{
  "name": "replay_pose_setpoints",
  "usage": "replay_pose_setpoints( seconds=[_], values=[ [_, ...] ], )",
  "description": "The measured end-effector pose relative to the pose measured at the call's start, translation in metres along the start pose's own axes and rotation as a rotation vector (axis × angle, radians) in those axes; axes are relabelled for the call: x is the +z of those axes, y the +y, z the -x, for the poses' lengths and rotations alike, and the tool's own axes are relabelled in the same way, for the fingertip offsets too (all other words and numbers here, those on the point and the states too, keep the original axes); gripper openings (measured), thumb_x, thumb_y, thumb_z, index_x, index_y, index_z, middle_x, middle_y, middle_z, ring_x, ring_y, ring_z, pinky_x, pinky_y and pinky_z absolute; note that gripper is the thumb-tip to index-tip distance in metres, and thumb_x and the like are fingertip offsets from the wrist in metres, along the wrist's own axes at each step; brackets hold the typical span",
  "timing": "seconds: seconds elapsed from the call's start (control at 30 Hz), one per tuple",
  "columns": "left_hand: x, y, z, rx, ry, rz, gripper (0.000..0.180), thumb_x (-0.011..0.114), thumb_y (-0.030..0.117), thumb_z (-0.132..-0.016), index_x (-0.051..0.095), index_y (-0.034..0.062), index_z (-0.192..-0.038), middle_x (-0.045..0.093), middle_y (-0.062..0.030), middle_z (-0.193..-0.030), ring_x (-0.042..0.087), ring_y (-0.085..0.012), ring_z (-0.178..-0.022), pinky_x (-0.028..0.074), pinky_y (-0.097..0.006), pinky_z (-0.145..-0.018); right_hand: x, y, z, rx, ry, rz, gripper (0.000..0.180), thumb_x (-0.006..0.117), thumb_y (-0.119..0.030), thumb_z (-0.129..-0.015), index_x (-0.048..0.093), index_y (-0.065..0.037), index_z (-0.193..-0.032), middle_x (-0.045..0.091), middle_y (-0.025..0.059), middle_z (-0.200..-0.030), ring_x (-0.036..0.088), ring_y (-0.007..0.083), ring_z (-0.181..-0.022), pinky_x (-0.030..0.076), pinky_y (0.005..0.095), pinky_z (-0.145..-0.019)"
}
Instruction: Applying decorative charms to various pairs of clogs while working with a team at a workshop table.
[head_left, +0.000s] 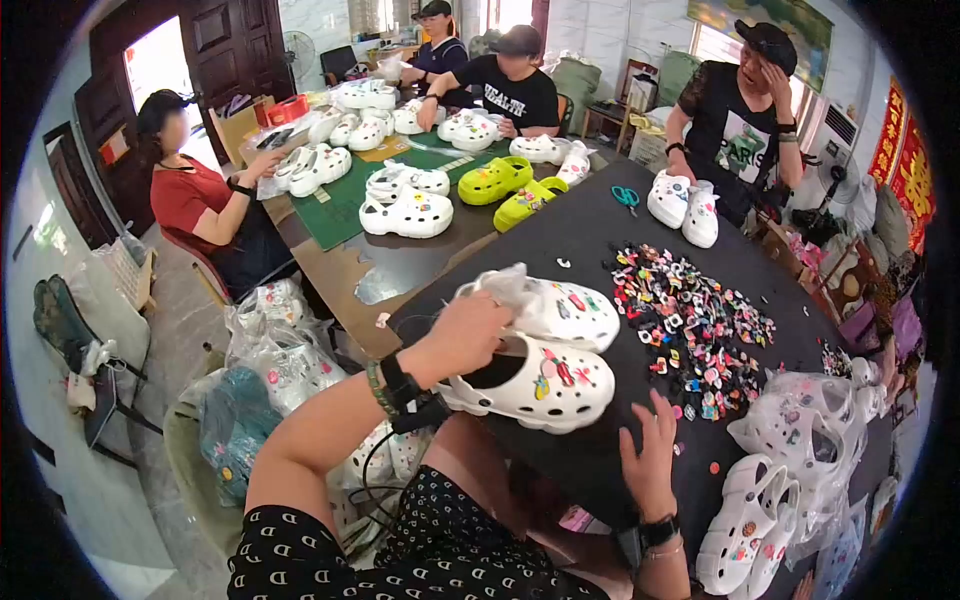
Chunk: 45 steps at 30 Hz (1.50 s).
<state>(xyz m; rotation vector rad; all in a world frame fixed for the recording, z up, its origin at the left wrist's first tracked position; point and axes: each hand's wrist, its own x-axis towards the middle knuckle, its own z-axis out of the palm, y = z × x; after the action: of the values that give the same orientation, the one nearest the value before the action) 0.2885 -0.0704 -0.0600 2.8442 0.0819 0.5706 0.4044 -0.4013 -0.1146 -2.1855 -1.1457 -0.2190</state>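
Two white foam clogs with holes, the near one and the far one, lie side by side before me, toes to the right. Colourful charms sit in both uppers. My left hand reaches over the near clog to the far one's opening, its fingers curled at crumpled whitish plastic wrap there; the fingertips are partly hidden. Off the near clog's toe, my right hand hangs over the dark table edge with fingers spread, holding nothing. Beyond it spreads a pile of small colourful shoe charms.
Bagged white clogs and a loose white pair lie at the right. Teal scissors and another white pair are at the far edge. Lime clogs stand on the adjoining table. Several people sit or stand around.
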Motion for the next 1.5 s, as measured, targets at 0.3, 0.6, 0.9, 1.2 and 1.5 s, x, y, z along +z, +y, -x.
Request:
replay_pose_setpoints(
  seconds=[0.3, 0.6, 0.9, 1.2, 1.5],
  values=[
    [-0.051, -0.152, -0.008, -0.536, 0.318, -0.276, 0.032, 0.077, 0.013, -0.073, 0.064, 0.0049, -0.101, 0.061, -0.0217, -0.100, 0.058, -0.0400, -0.098, 0.048, -0.047, -0.083, 0.019, -0.007, 0.021, 0.118, -0.154, 0.152, 0.033, 0.063, -0.008, -0.085, 0.056, -0.003, -0.117, 0.045, 0.0193, -0.138, 0.032, 0.0415, -0.137, 0.027, 0.0553, -0.110],
    [0.026, -0.283, 0.036, -0.886, 0.181, 0.029, 0.059, 0.070, 0.023, -0.079, 0.054, 0.0036, -0.132, 0.061, -0.0264, -0.121, 0.056, -0.0435, -0.115, 0.045, -0.045, -0.099, 0.020, -0.007, 0.020, 0.085, -0.113, 0.135, 0.032, 0.064, -0.008, -0.081, 0.058, -0.003, -0.113, 0.049, 0.0178, -0.134, 0.040, 0.0375, -0.132, 0.030, 0.0516, -0.107],
    [0.024, -0.245, 0.011, -0.840, 0.086, -0.145, 0.056, 0.071, 0.034, -0.080, 0.060, -0.0071, -0.117, 0.064, -0.0312, -0.110, 0.060, -0.0434, -0.107, 0.047, -0.047, -0.093, 0.020, -0.004, 0.027, 0.049, -0.026, 0.136, 0.031, 0.065, -0.011, -0.082, 0.060, -0.004, -0.112, 0.052, 0.0169, -0.131, 0.043, 0.0362, -0.129, 0.032, 0.0515, -0.106],
    [-0.025, -0.075, -0.082, -0.259, 0.069, -0.280, 0.025, 0.067, 0.020, -0.084, 0.069, -0.0006, -0.099, 0.068, -0.0217, -0.096, 0.063, -0.0395, -0.093, 0.049, -0.047, -0.082, 0.030, 0.003, 0.022, -0.025, 0.069, 0.121, 0.029, 0.063, -0.015, -0.084, 0.061, -0.005, -0.111, 0.056, 0.0153, -0.129, 0.047, 0.0345, -0.126, 0.038, 0.0486, -0.101],
    [0.062, 0.279, -0.114, 0.805, -0.177, 0.421, 0.027, 0.070, 0.013, -0.082, 0.065, 0.0029, -0.107, 0.064, -0.0165, -0.111, 0.060, -0.0343, -0.106, 0.047, -0.043, -0.093, 0.022, 0.004, 0.025, -0.001, 0.053, -0.087, 0.033, 0.061, -0.018, -0.086, 0.059, -0.001, -0.115, 0.056, 0.0208, -0.122, 0.051, 0.0389, -0.119, 0.040, 0.0480, -0.100]
  ],
)
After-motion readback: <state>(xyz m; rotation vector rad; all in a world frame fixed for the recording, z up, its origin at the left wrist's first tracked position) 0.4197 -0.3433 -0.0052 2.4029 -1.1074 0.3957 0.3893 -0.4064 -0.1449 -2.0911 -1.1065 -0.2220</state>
